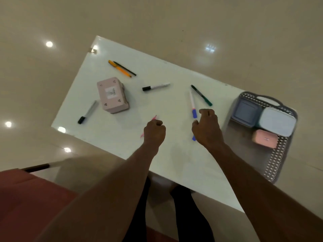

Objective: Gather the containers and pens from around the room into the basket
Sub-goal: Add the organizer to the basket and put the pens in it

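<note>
My left hand (154, 132) is closed around a pink pen (154, 117) whose ends stick out above and below the fist. My right hand (208, 129) hovers with curled fingers beside a white marker with a blue cap (193, 104). A blue tip (194, 138) shows under its palm; whether it is held is unclear. A grey lattice basket (272, 169) at the table's right end holds a blue-grey container (246, 112), a white one (277, 122) and a small pink one (264, 138). A pink box (112, 95) lies at the left.
On the white table (174, 165) also lie an orange pen (119, 68) beside a thin black pen (125, 68), a black-capped marker (155, 86), a green pen (201, 95) and another black-capped marker (87, 113). Glossy floor surrounds it; a reddish seat (26, 198) is at the lower left.
</note>
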